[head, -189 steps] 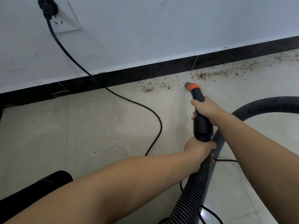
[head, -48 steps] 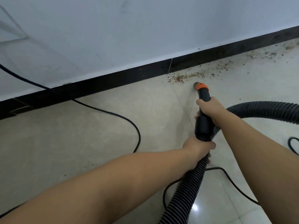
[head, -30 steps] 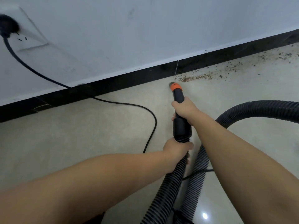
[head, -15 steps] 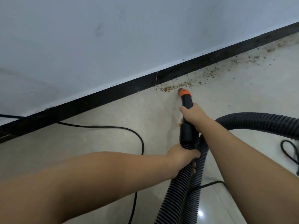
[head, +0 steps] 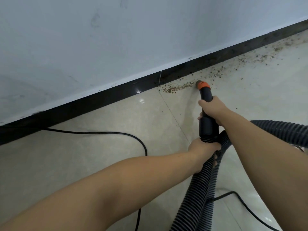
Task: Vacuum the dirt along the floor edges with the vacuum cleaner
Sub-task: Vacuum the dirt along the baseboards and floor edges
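The black vacuum nozzle with an orange tip (head: 202, 85) points at the floor edge, its mouth at the right end of a small brown dirt pile (head: 173, 88). My right hand (head: 212, 109) grips the nozzle tube just behind the tip. My left hand (head: 202, 150) holds the ribbed black hose (head: 198, 194) where it joins the nozzle. More dirt (head: 246, 60) is scattered along the black skirting board (head: 100, 101) to the right.
A black power cord (head: 116, 134) runs from the skirting across the beige tile floor and curves toward me. The hose loops away to the right (head: 283, 130). A second cord (head: 233, 195) lies near the hose at the lower right. White wall above.
The view has shifted right along the wall. The nozzle sits at the right end of the dirt pile near the tile joint; both hands keep the same grip.
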Demonstrator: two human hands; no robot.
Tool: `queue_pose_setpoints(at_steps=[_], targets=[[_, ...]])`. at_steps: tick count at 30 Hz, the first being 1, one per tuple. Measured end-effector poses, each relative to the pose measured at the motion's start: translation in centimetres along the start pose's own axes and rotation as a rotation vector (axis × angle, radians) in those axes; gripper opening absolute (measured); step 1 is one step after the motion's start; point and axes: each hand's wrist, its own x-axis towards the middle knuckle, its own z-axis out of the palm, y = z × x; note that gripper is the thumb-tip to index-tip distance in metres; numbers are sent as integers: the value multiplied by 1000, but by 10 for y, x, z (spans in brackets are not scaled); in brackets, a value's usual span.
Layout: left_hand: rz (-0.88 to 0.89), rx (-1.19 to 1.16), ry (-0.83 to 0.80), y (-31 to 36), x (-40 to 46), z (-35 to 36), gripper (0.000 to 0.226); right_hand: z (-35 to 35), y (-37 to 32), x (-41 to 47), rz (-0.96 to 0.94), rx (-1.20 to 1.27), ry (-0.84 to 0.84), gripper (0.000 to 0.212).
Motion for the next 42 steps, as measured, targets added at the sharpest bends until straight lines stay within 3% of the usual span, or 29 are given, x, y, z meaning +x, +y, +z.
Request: queue_pose_setpoints(at_steps=[19,32,42], targets=[[15,-81,114,-35,-56,-39,6,62,-12,-59,-58,20,-241,29],[-7,-8,27,7,-9,-20,10,20,-14,-3,-13,96,-45,32],[59,-22,97,29,4,-24,12,16,-35,14,13,159,-108,28]])
